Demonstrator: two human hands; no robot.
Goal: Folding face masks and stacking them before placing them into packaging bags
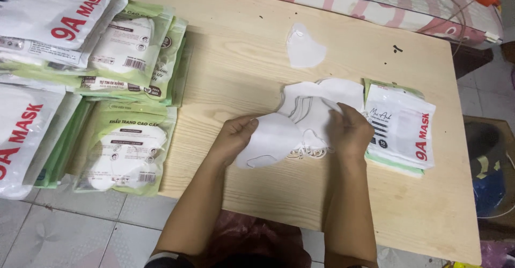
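Note:
My left hand (234, 135) pinches the left edge of a folded white face mask (271, 142) just above the wooden table (241, 64). My right hand (351, 134) rests on a small stack of white masks (308, 104), fingers curled over its top edge and ear loops. The mask in my left hand overlaps the stack's left side. One more white mask (304, 47) lies alone farther back on the table.
White and green mask pouches (402, 128) are stacked right of my right hand. Piles of filled green and white mask packs (129, 59) cover the table's left side. A patterned mattress (375, 0) runs along the far edge. Tiled floor lies below.

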